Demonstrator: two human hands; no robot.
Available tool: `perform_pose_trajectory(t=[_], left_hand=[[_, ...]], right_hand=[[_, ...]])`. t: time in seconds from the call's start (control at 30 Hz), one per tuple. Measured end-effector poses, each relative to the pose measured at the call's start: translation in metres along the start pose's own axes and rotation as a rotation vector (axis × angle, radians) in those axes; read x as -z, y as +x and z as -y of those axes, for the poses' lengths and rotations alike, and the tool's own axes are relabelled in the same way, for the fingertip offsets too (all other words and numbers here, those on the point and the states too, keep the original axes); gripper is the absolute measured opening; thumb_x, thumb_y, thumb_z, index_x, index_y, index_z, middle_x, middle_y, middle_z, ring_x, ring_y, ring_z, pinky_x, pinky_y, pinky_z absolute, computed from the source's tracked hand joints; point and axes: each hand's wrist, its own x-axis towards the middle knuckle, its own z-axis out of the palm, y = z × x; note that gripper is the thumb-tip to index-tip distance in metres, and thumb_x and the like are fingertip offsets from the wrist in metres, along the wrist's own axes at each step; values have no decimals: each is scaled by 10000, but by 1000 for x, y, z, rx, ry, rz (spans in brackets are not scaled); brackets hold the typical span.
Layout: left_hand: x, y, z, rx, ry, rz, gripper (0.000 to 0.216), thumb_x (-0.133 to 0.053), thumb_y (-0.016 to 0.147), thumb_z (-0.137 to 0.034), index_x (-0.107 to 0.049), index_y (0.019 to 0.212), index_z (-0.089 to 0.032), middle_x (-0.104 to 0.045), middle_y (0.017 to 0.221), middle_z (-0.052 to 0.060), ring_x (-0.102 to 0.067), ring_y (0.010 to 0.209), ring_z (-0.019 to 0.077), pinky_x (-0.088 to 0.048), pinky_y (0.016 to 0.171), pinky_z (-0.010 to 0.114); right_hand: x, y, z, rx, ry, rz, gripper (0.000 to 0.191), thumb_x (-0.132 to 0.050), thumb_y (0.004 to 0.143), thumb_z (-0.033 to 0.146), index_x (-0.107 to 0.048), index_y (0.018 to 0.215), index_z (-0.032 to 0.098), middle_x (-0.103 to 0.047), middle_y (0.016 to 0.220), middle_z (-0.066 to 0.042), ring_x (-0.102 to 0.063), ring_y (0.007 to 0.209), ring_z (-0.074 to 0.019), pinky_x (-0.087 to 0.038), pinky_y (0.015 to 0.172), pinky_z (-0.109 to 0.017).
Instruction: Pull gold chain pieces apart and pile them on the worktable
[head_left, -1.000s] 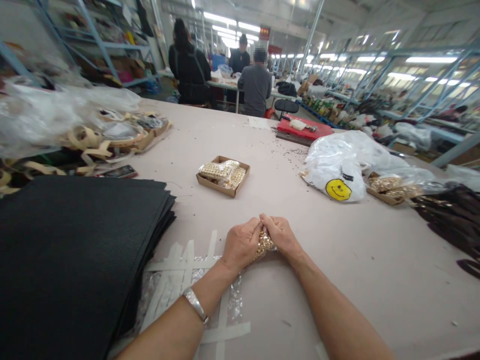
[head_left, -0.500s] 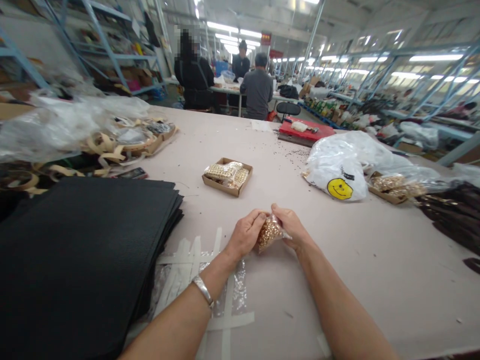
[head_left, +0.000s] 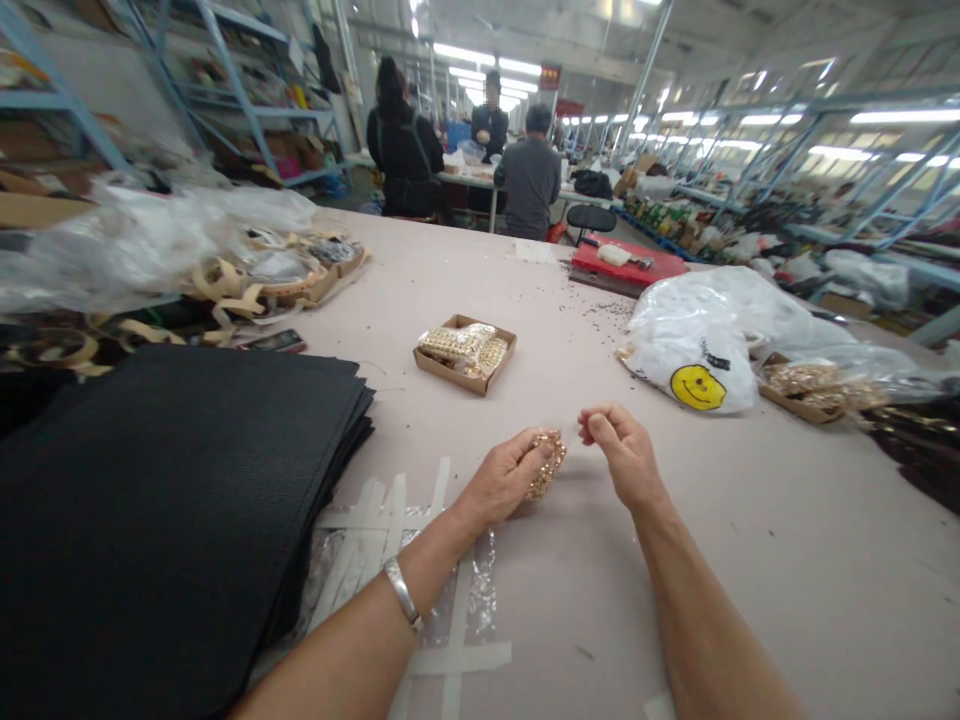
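Observation:
My left hand is closed around a small clear plastic bag of shiny gold-coloured metal pieces, held just above the table. To its right, my right hand is pinched, thumb against fingers. A faint strip of clear plastic stretches from the bag's top toward those fingertips, which appear to grip its edge. Beyond my hands a shallow cardboard box holds more bagged gold pieces. The exact shape of the pieces in the bag is too small to tell.
A stack of black sheets lies at left, beside taped-down plastic. Plastic bags and beige strips crowd the far left. At right are a white smiley bag, another box of gold pieces and a red board. People work beyond.
My right hand has moved right, away from the bag, with a strip of plastic drawn out between. My left hand has kept hold of the bag and turned it. The view has shifted slightly.

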Motion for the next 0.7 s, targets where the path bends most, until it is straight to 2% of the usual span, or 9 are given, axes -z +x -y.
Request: perform_pose_trajectory(t=[0.07, 0.1, 0.17, 0.2, 0.27, 0.4, 0.57, 0.7], left_hand=[[3, 0, -3, 31, -38, 59, 428, -469, 965, -486, -582, 1226, -165, -653, 992, 61, -617, 831, 165, -480, 718, 252], [5, -1, -4, 41, -49, 92, 424, -485, 959, -484, -596, 1208, -161, -657, 975, 59, -612, 817, 160, -475, 713, 247], [6, -1, -7, 54, -61, 143, 408, -514, 946, -483, -639, 1131, -142, -661, 915, 51, -594, 767, 143, -459, 691, 233], [6, -1, -7, 56, -61, 153, 398, -525, 941, -478, -657, 1091, -134, -661, 893, 47, -585, 756, 137, -453, 690, 227], [6, -1, -8, 49, -50, 136, 372, -541, 935, -460, -676, 1054, -134, -666, 911, 45, -584, 792, 137, -447, 720, 221], [7, -1, -9, 16, 1, 78, 331, -554, 930, -427, -668, 1110, -174, -668, 1039, 38, -583, 934, 159, -439, 839, 235], [7, -3, -10, 3, 125, 54, 323, -484, 950, -423, -642, 901, -145, -588, 801, 1, -518, 753, 127, -401, 705, 221], [7, -7, -16, -3, 229, 124, 378, -431, 963, -425, -544, 724, -156, -458, 660, -30, -424, 635, 108, -343, 606, 216]], right_hand=[[4, -4, 7, 132, -163, 104, 383, -784, 715, 363, -694, 1056, 216, -661, 993, -20, -587, 896, -141, -462, 830, -245], [5, -5, 10, 187, -243, 169, 388, -777, 723, 331, -697, 1087, 224, -661, 1017, -24, -584, 917, -153, -455, 850, -263], [4, -8, 12, 236, -320, 260, 228, -714, 795, 327, -729, 987, 206, -668, 914, -27, -584, 834, -151, -453, 787, -273], [3, -9, 12, 225, -301, 267, 173, -682, 827, 337, -734, 898, 189, -660, 828, -24, -576, 769, -143, -447, 728, -266], [1, -10, 11, 185, -225, 232, 229, -646, 859, 361, -704, 751, 167, -607, 674, -8, -531, 642, -122, -408, 608, -249], [-1, -12, 12, 124, -165, 194, 292, -649, 855, 402, -648, 688, 162, -513, 559, 16, -451, 538, -107, -357, 523, -240], [-2, -15, 15, 29, -231, 306, 335, -621, 851, 463, -609, 716, 156, -530, 589, 9, -459, 550, -112, -363, 525, -233], [1, -18, 19, 11, -379, 488, 454, -566, 876, 519, -481, 614, 158, -426, 567, 28, -374, 547, -88, -282, 497, -215]])
